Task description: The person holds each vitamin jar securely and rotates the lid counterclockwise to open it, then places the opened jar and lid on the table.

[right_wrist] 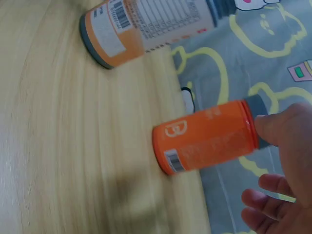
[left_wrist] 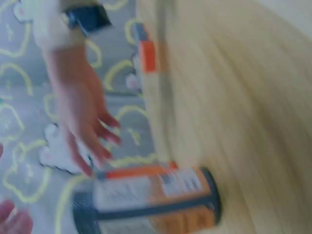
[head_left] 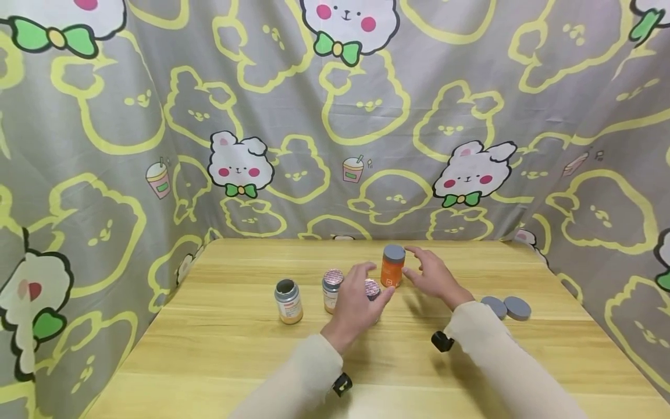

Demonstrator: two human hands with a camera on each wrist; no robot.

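Note:
An orange bottle with a grey cap point(head_left: 392, 270) stands upright on the table between my two hands. My right hand point(head_left: 434, 276) is at its right, thumb close to the cap in the right wrist view; whether it touches is unclear. My left hand point(head_left: 356, 305) hovers with spread fingers in front of a foil-sealed jar point(head_left: 372, 287), partly hiding it. That jar's label point(right_wrist: 151, 29) shows in the right wrist view. Left of it stand another foil-sealed jar point(head_left: 332, 291) and a jar with an open mouth point(head_left: 289, 302). Neither hand grips anything.
Two grey lids point(head_left: 517, 308) lie side by side on the wooden table point(head_left: 235, 361), beyond my right wrist. A patterned curtain point(head_left: 293, 221) hangs behind and on both sides. A small blurred orange and grey thing point(left_wrist: 147, 56) shows near the table edge in the left wrist view.

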